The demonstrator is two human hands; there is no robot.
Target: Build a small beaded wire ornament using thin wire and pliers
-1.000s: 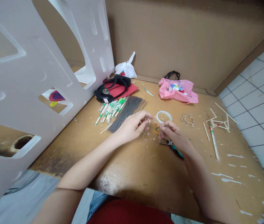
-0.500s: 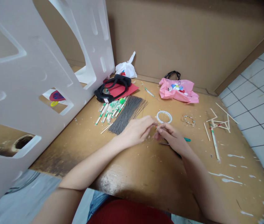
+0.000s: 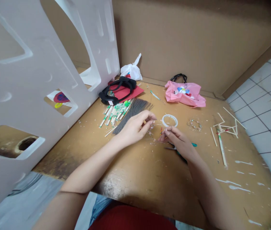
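My right hand (image 3: 177,139) pinches a thin clear beaded string (image 3: 151,127), with a small yellow and red bit showing at the fingertips. Loops of the string and a few clear beads hang to the left of those fingers. My left hand (image 3: 139,126) is curled beside it, thumb and fingertips close together; what they hold, if anything, is too fine to make out. Just behind both hands lies a white ring-shaped spool (image 3: 170,120). Partly under my right hand are scissors (image 3: 170,147) and a green-handled tool (image 3: 194,144).
Grey wires (image 3: 132,113), wrapped chopsticks (image 3: 115,113) and a black headset (image 3: 117,91) lie left. A pink bag (image 3: 185,94) and white bag (image 3: 131,71) stand behind. Right are a beaded bracelet (image 3: 194,125) and a stick frame (image 3: 227,129). A white plastic panel (image 3: 60,57) rises left.
My left hand has drawn away to the left from my right hand, opening a gap in which the string and beads show. My right hand keeps its pinch.
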